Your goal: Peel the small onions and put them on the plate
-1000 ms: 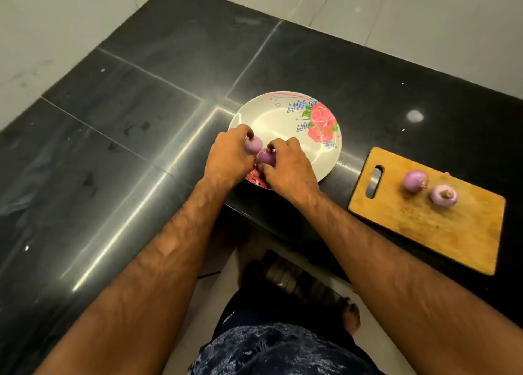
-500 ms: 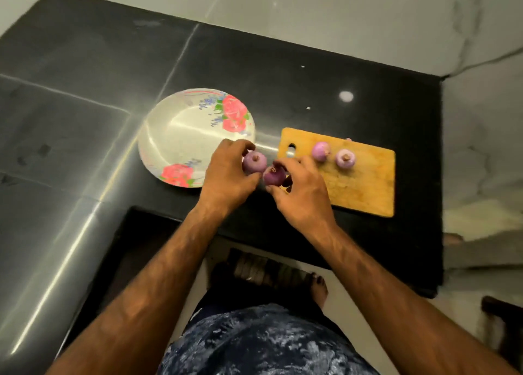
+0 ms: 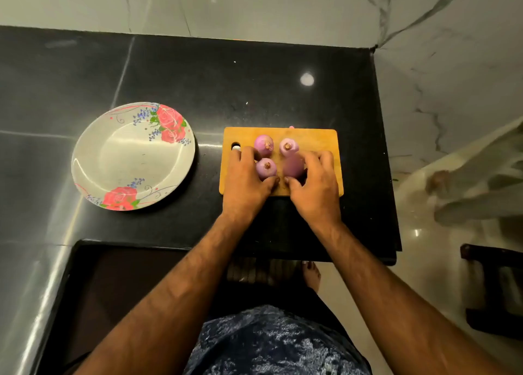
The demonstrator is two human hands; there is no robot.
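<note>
Several small purple onions sit on the wooden cutting board (image 3: 317,136). My left hand (image 3: 246,182) grips a light purple onion (image 3: 266,168) at the board's front. Beside it, my right hand (image 3: 314,187) grips a darker onion (image 3: 293,166). Both onions rest on or just above the board. Behind them lie two more onions, one (image 3: 263,143) on the left and one (image 3: 289,147) on the right. The flowered plate (image 3: 85,159) lies empty to the left of the board.
The black stone counter (image 3: 198,85) ends at a right edge past the board and a front edge near my body. A marble wall rises behind. A dark recess opens below the counter at left. My bare foot shows on the floor.
Both hands carried their onions from over the plate rightward to the cutting board, beside the two onions lying there. The plate is now empty and the camera view has turned right.
</note>
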